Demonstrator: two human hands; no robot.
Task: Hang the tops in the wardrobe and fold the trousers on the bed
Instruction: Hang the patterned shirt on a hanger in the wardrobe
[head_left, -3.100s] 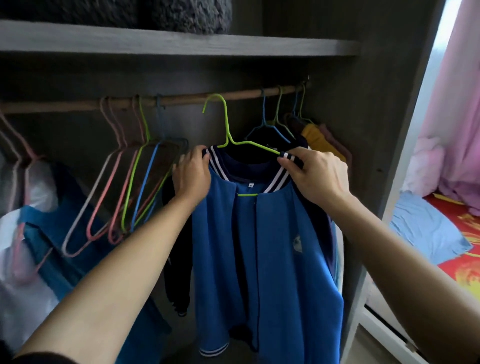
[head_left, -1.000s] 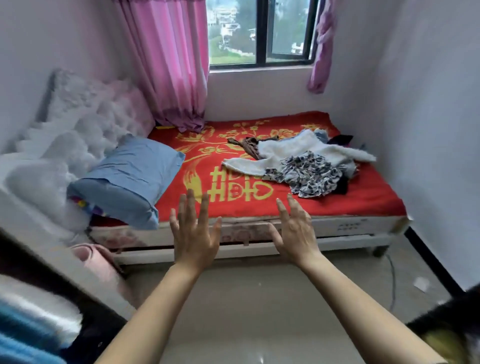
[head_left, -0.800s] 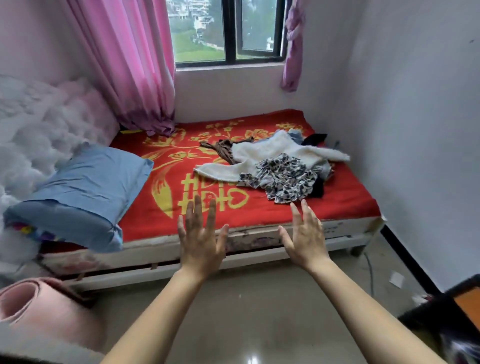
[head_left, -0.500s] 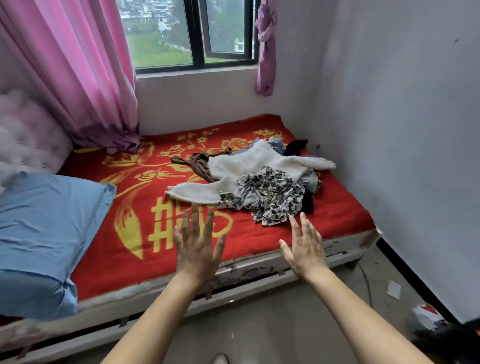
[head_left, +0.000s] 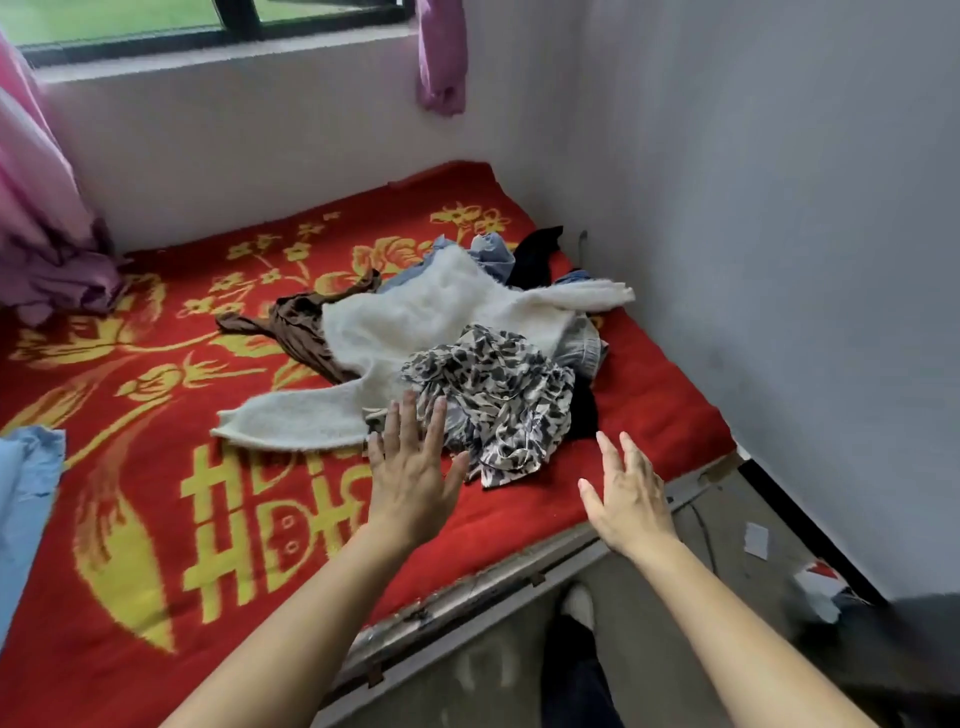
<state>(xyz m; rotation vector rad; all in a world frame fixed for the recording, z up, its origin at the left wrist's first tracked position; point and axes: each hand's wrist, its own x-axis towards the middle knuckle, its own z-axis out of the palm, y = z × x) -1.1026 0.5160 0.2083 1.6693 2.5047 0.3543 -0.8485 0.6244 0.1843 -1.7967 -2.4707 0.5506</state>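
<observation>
**tidy_q:** so where's the laundry at, and have you grabbed anything?

**me:** nope, nothing in either hand. My left hand (head_left: 410, 478) is flat, fingers straight and spread, on the near side of the white sweater (head_left: 415, 322). From where I'm looking, my fingertips overlap its near sleeve and the edge of the spotted top (head_left: 498, 395). Can't tell if I'm actually touching fabric. My right hand (head_left: 628, 499) is loose and open too. It's off to the right of the sweater, above the near edge of the bed (head_left: 493, 577), clear of the heap.

**tidy_q:** what's in the heap then?

**me:** the sweater is sprawled on top in the middle, one sleeve out to the left and one to the right. The spotted top is crumpled against its near right side, partly lying on it. A brown garment (head_left: 301, 327) sticks out from under the sweater's left side. A denim piece (head_left: 584, 343) peeks out under its right side, so that could be trousers, but I can't say for sure. Past the sweater's far end there's some pale blue fabric (head_left: 491, 254), and a black garment (head_left: 535, 254) sits right beside that, toward the wall (head_left: 779, 260).

**tidy_q:** all on the bed?

**me:** yep, the whole lot is on the red and yellow blanket (head_left: 156, 519). Well to the left of the sweater there's the corner of a blue pillow (head_left: 21, 509). Farther back on that side a pink curtain (head_left: 36, 208) bunches down onto the blanket.
</observation>
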